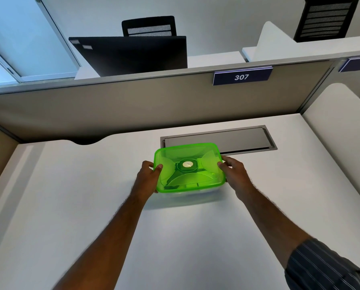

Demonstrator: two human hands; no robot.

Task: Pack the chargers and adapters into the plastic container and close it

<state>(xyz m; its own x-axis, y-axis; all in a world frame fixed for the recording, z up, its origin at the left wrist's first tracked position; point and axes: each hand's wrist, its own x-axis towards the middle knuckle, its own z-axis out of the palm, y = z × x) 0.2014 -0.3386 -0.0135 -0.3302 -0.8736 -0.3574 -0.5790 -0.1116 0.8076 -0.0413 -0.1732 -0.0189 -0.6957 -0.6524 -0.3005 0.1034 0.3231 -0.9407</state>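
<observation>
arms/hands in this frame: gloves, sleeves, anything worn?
Both hands bare: no gloves, rings or watch visible on the left hand or the right hand. Left forearm is uncovered as far as the frame shows. The right arm has a dark sleeve with thin pale pinstripes, pushed up past the forearm.

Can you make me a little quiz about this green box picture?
1. True or false: the green lid is on the plastic container.
2. Which hands hold the container? A) left only B) right only C) both
3. What number is on the blue sign?

Key:
1. True.
2. C: the left hand grips one side and the right hand the other.
3. 307.
</observation>
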